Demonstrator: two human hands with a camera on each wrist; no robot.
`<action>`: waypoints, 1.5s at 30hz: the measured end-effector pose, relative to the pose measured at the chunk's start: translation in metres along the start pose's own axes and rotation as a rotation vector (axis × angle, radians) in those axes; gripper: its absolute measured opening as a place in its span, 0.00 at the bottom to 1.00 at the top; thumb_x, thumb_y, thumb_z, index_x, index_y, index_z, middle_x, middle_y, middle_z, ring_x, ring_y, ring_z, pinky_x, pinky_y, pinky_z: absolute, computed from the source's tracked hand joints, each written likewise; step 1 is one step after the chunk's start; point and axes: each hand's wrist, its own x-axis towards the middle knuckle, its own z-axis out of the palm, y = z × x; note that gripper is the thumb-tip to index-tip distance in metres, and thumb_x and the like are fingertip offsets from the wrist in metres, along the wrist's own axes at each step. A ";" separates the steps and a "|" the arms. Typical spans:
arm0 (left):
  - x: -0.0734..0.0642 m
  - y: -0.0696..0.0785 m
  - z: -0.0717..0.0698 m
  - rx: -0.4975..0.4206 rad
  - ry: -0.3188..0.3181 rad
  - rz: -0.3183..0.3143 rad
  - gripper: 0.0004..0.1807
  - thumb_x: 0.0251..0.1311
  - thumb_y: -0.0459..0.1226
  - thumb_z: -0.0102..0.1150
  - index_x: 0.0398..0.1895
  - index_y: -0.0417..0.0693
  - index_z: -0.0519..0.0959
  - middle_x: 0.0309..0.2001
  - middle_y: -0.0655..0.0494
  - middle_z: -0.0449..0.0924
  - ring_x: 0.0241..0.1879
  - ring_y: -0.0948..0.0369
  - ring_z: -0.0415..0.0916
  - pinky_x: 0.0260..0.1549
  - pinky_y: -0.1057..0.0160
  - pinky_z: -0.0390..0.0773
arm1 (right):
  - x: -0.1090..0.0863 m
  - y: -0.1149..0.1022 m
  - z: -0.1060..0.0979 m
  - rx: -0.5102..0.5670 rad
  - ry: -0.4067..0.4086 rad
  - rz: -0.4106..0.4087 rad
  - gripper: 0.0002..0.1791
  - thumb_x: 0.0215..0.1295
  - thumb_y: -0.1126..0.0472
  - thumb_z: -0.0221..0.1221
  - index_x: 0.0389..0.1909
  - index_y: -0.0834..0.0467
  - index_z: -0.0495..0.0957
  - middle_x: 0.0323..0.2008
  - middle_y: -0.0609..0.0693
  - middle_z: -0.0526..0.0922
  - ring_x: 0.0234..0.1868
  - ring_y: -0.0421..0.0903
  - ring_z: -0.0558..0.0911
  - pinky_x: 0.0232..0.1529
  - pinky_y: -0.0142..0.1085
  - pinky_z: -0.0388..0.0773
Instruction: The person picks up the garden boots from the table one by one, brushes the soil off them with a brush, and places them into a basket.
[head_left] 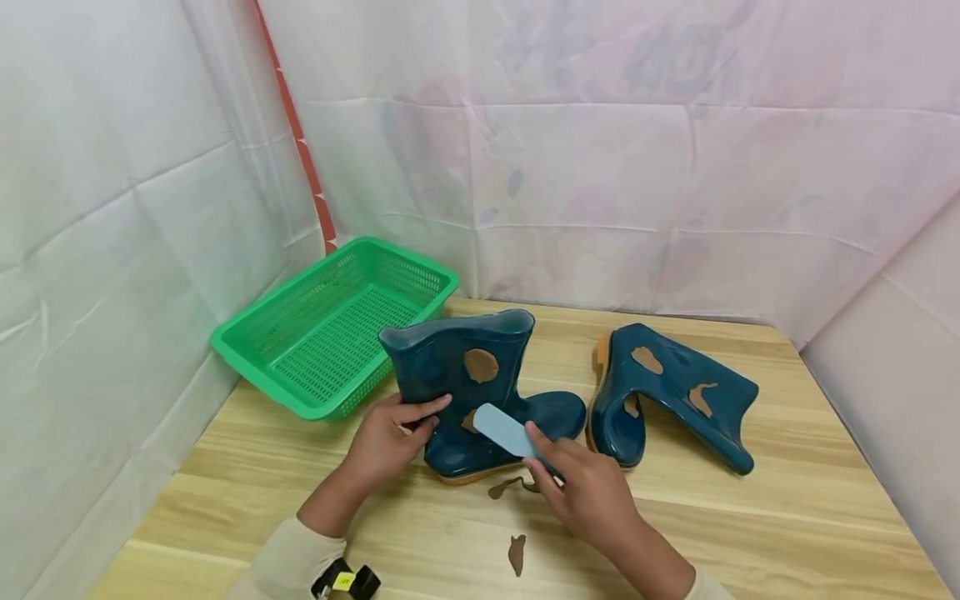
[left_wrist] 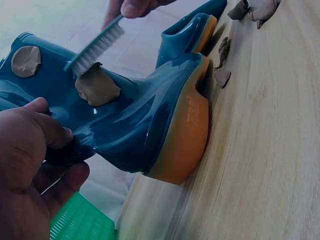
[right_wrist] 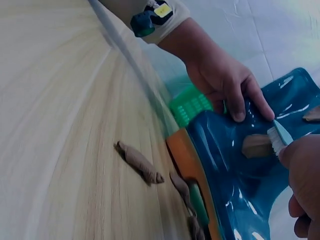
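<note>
Seems partway done, gripping brush (head_left: 504, 429) in right hand (head_left: 588, 492) and rubber boot (head_left: 450, 375) in left hand (head_left: 384, 442), with brown scraps (head_left: 517, 555) between hands but patches (head_left: 481, 365) left there and on second boot (head_left: 678, 371) beyond.

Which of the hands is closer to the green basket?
Left. The left hand holds the standing boot, just in front of the green basket. The right hand, holding the brush, is farther away, off to the right.

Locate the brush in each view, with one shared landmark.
Head: brush just below center.
Left wrist: upper left, bristles showing.
Right wrist: toward the right edge, about mid-height.
Shared landmark: green basket, left in head, bottom left in left wrist, near center in right wrist.
</note>
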 end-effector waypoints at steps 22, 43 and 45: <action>-0.002 0.000 0.001 -0.013 -0.002 -0.003 0.22 0.63 0.24 0.66 0.57 0.54 0.87 0.49 0.46 0.83 0.31 0.66 0.76 0.24 0.64 0.76 | 0.001 -0.001 -0.001 0.022 -0.007 -0.018 0.25 0.78 0.45 0.55 0.64 0.57 0.81 0.27 0.42 0.79 0.20 0.29 0.62 0.20 0.22 0.60; -0.001 0.001 -0.001 -0.010 -0.005 -0.007 0.22 0.63 0.25 0.66 0.57 0.53 0.86 0.51 0.45 0.83 0.28 0.66 0.74 0.25 0.64 0.76 | 0.002 -0.002 -0.003 0.034 0.027 -0.040 0.27 0.79 0.43 0.51 0.62 0.58 0.82 0.25 0.41 0.77 0.19 0.29 0.62 0.20 0.22 0.60; -0.001 0.000 -0.001 -0.014 -0.002 0.001 0.22 0.63 0.25 0.66 0.57 0.53 0.86 0.50 0.45 0.83 0.28 0.66 0.73 0.25 0.64 0.76 | 0.006 -0.004 0.000 0.003 -0.008 -0.028 0.27 0.79 0.43 0.52 0.63 0.57 0.82 0.24 0.41 0.76 0.19 0.29 0.60 0.20 0.22 0.58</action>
